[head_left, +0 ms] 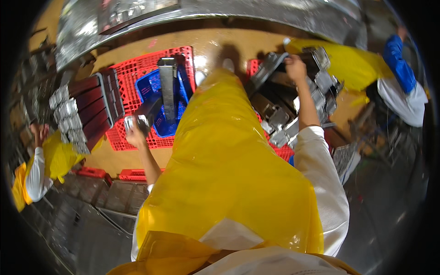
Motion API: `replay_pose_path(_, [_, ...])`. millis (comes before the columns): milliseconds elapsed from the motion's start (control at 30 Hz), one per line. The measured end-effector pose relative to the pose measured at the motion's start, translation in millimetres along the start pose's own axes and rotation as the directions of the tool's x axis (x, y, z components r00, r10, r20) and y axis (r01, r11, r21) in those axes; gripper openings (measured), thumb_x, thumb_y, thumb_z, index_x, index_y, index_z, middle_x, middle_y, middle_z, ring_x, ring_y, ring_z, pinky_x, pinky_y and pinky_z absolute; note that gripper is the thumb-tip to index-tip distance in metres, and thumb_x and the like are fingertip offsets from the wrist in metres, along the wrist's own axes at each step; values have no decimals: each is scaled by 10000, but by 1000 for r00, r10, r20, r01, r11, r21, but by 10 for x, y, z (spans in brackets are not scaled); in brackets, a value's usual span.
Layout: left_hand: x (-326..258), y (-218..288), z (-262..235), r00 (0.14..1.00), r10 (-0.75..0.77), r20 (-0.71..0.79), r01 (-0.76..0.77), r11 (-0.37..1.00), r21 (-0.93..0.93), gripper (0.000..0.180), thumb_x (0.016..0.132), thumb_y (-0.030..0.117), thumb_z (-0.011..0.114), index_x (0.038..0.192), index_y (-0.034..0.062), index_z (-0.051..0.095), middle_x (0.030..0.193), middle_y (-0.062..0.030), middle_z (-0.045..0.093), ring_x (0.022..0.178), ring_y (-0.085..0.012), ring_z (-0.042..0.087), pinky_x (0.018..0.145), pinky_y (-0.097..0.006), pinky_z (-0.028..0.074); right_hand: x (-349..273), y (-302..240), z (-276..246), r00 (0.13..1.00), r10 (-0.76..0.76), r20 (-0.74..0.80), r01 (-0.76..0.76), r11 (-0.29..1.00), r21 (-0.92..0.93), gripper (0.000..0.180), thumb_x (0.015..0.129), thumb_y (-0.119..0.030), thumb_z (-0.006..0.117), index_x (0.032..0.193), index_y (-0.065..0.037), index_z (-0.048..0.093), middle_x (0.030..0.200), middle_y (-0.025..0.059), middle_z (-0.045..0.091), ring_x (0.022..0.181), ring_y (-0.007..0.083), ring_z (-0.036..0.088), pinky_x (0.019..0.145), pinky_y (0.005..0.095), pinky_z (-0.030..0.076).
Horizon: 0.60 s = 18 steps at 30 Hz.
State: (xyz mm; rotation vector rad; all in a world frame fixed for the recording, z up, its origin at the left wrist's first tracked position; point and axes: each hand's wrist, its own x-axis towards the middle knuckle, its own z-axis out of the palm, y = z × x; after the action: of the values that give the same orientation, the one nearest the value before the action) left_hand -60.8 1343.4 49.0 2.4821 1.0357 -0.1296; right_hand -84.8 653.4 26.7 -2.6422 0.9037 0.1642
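Note:
My left hand (135, 136) is closed round the shiny end of a long metal tin (149, 111), which slants over the edge of a blue basket (144, 87). Another long tin (167, 91) stands in that basket, its top end toward the metal table. The basket sits on a red plastic crate (126, 68). Over on the right, my right hand (295, 68) grips the upper end of a dark long tin (268, 71), fingers bent over its edge. Beside and below that hand lies a heap of similar tins (277, 117) with shiny square ends, on another red crate (284, 151).
A row of stacked long tins (89, 107) stands at the left. A steel table (256, 11) runs along the far side. Co-workers are at the left (36, 176) and right (405, 87). My yellow apron (229, 174) hides the middle; metal racks (123, 199) stand lower left.

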Motion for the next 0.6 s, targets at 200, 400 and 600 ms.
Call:
replay_pose_path(200, [-688,-1794,-273,849,-495,185,479,869,128,695,787,617,678,904,-68,697,883,-196,695,809,-226,658,710,-369,502,-1228,1573,-406,786,576,-225,-603,795,-73,381,892,-357,608,988,-1,704,956,255,691,924,383,675,838,459,502])
replay_pose_path(400, [-770,-2344,-303,641,-666,380,654,734,184,704,799,592,668,1015,-79,662,993,-217,675,921,-255,643,782,-378,495,-656,1788,-30,621,676,396,-617,110,779,204,950,-277,566,914,-79,596,668,22,521,556,182,487,602,341,442])
replay_pose_path(600, [-274,-2186,597,585,-645,492,661,731,172,728,812,567,657,1125,-89,626,1103,-238,655,1033,-283,628,854,-387,488,-856,33,-1096,733,534,421,-480,-31,877,293,999,-313,507,778,-124,471,549,-63,299,453,98,283,473,291,298])
